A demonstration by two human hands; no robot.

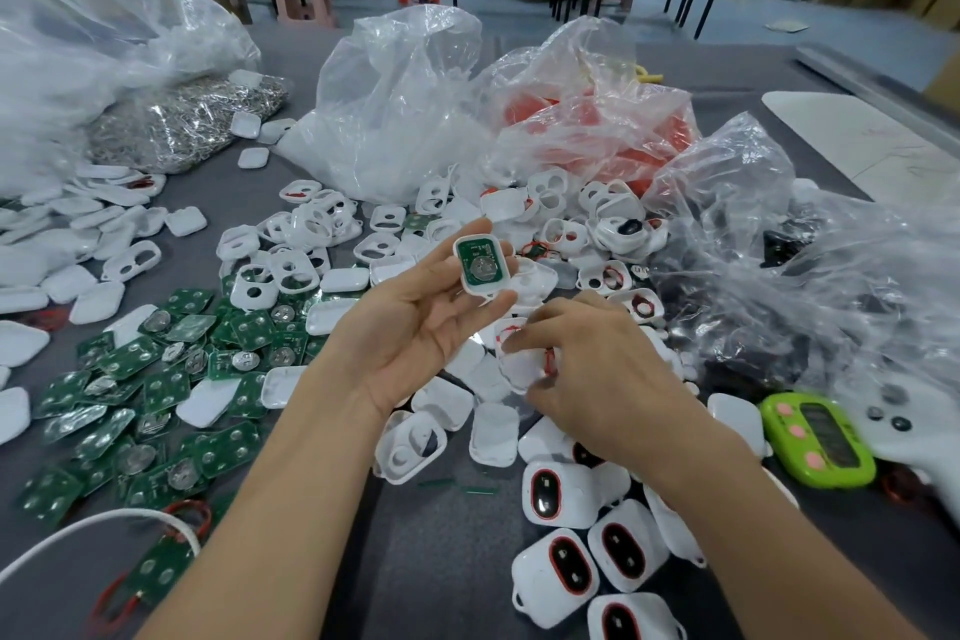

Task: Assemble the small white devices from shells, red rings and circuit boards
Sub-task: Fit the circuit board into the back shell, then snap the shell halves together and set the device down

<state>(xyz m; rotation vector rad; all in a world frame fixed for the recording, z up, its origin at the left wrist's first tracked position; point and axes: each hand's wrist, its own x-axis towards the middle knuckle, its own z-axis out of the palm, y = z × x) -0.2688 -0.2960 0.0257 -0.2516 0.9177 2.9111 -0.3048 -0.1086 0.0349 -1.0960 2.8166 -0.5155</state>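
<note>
Two bare hands work over the grey table (441, 561): the left hand (421, 327), palm up, pinches a white shell (480, 290) holding a green circuit board (480, 260), raised clear of the surface. The right hand (592, 379) curls round a second shell (519, 365) with a red ring (550, 363), lower down, near the finished devices (571, 566).

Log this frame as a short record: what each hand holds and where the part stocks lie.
left hand: pinches shell with board seated in it, raised above the pile
right hand: grips ringed shell at the pile, view blurred
loose boards: table, left
empty shells: centre, farther back
finished devices: near, right of centre
timer: right
bags: far side
</note>
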